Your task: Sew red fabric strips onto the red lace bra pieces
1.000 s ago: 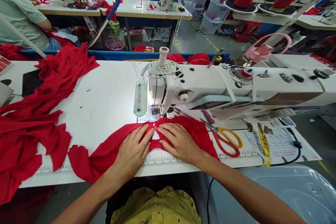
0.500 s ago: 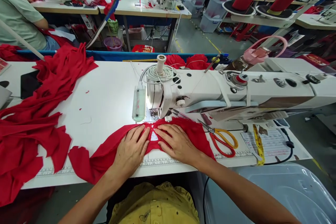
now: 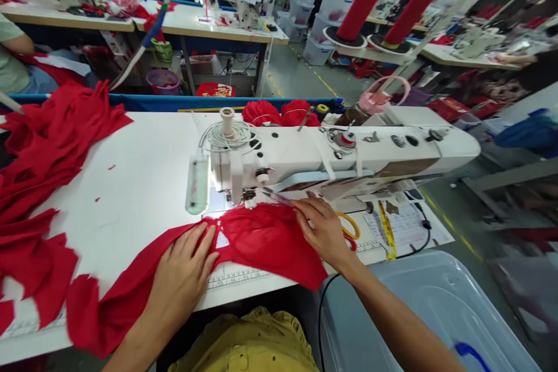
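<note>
My left hand (image 3: 183, 267) lies flat with its fingers stretched over a red cloth piece (image 3: 270, 238), left of a small triangular gap in it. The cloth spreads over the table in front of the sewing machine's needle area (image 3: 238, 195). My right hand (image 3: 322, 229) is above the cloth's right part, thumb and fingertips closing on the near end of slim metal tweezers (image 3: 276, 195). The tweezers point left toward the presser foot. Behind my right hand, scissors (image 3: 349, 226) with orange and red handles are partly hidden.
A heap of red cloth (image 3: 52, 151) covers the table's left side. A yellow measuring tape (image 3: 387, 229) and a written sheet (image 3: 410, 232) lie to the right. A blue-grey plastic bin (image 3: 392, 308) stands below the table's right edge. Red thread cones (image 3: 361, 6) rise behind the machine.
My right hand has left the cloth beside the gap and moved right and up to the tweezers. My left hand stays on the cloth. The view has turned to the right.
</note>
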Tool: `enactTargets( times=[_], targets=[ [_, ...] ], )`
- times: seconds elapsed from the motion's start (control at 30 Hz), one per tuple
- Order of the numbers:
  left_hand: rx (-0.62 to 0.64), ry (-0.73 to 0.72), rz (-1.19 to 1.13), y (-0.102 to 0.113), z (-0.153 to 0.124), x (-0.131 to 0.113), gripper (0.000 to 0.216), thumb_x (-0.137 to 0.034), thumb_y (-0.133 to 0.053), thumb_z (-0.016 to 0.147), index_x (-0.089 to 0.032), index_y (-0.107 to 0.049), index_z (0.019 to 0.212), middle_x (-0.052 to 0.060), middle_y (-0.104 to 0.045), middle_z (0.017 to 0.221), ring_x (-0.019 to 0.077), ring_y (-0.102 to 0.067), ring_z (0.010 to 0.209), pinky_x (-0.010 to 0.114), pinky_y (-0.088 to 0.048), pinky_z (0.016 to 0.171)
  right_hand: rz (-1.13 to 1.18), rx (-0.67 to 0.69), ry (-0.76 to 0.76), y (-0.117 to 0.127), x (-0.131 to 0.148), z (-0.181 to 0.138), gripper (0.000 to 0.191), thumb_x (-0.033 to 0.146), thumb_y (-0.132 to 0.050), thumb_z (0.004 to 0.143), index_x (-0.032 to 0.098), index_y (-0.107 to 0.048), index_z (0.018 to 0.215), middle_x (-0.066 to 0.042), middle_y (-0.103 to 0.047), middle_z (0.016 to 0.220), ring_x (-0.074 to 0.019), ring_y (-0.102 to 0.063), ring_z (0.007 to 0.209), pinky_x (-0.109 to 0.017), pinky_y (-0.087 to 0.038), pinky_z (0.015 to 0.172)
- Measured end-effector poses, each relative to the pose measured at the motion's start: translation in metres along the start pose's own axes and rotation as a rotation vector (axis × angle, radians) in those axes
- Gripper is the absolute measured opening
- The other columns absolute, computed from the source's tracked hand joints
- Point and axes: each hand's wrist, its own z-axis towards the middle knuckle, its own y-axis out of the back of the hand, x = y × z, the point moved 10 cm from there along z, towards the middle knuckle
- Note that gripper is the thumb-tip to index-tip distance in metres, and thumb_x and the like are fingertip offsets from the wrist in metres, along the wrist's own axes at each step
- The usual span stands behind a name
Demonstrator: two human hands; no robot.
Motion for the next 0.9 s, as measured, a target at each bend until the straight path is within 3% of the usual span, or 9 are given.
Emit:
enactTargets(
  times=[0.13,0.3,0.43,0.57,0.73,0.9],
  targets=[
    [-0.019,-0.028,-0.011,-0.005,-0.007,0.008,0.046,-0.040,-0.038,0.103,-0.015,-0.051,0.140,0.016,-0.058,0.139,0.0330,-0.058,0.121,0.046,-0.050,0.094,-0.200,0.051,-0.113,0.004,-0.037,0.001,0.027,0.019,-0.046,0.096,0.022,-0.071,0.107,-0.007,-0.072,0.100,-0.0221,-0.064,0.095,-0.035,-0.052,0.086],
    [-0.068,-0.050,-0.053,0.007,-0.001,0.003,0.043,-0.038,-0.039,0.103,-0.012,-0.055,0.132,0.019,-0.061,0.132,0.0339,-0.058,0.119,0.048,-0.049,0.097,-0.364,0.100,-0.213,-0.001,-0.055,0.017,0.024,0.018,-0.049,0.096,0.019,-0.073,0.097,-0.009,-0.072,0.091,-0.0239,-0.063,0.093,-0.032,-0.046,0.082],
    [-0.144,-0.013,-0.124,0.027,0.001,0.001,0.031,-0.032,-0.045,0.102,-0.015,-0.060,0.122,0.015,-0.066,0.121,0.0296,-0.063,0.109,0.045,-0.050,0.096,-0.469,0.152,-0.289,0.002,-0.060,0.021,0.026,0.018,-0.049,0.097,0.019,-0.072,0.086,-0.009,-0.072,0.087,-0.0228,-0.063,0.087,-0.029,-0.040,0.071],
    [-0.224,-0.001,-0.174,0.043,0.000,0.002,0.021,-0.025,-0.050,0.100,-0.017,-0.062,0.115,0.011,-0.068,0.113,0.0267,-0.064,0.100,0.042,-0.050,0.091,-0.522,0.216,-0.324,0.008,-0.056,0.015,0.025,0.023,-0.047,0.101,0.021,-0.072,0.101,-0.007,-0.073,0.097,-0.0202,-0.064,0.096,-0.026,-0.038,0.070],
    [-0.284,-0.009,-0.158,0.050,0.002,0.000,0.019,-0.020,-0.056,0.096,-0.016,-0.063,0.114,0.011,-0.069,0.111,0.0278,-0.064,0.100,0.042,-0.049,0.089,-0.591,0.265,-0.400,0.011,-0.060,0.014,0.030,0.024,-0.042,0.103,0.017,-0.070,0.103,-0.011,-0.073,0.101,-0.0223,-0.065,0.100,-0.026,-0.040,0.068],
    [-0.324,-0.006,-0.126,0.054,0.002,-0.004,0.020,-0.020,-0.058,0.095,-0.017,-0.064,0.114,0.010,-0.069,0.111,0.0279,-0.064,0.100,0.041,-0.048,0.087,-0.606,0.314,-0.416,0.000,-0.064,0.022,0.028,0.024,-0.043,0.102,0.018,-0.071,0.102,-0.013,-0.073,0.097,-0.0251,-0.067,0.097,-0.027,-0.043,0.066]
  ],
)
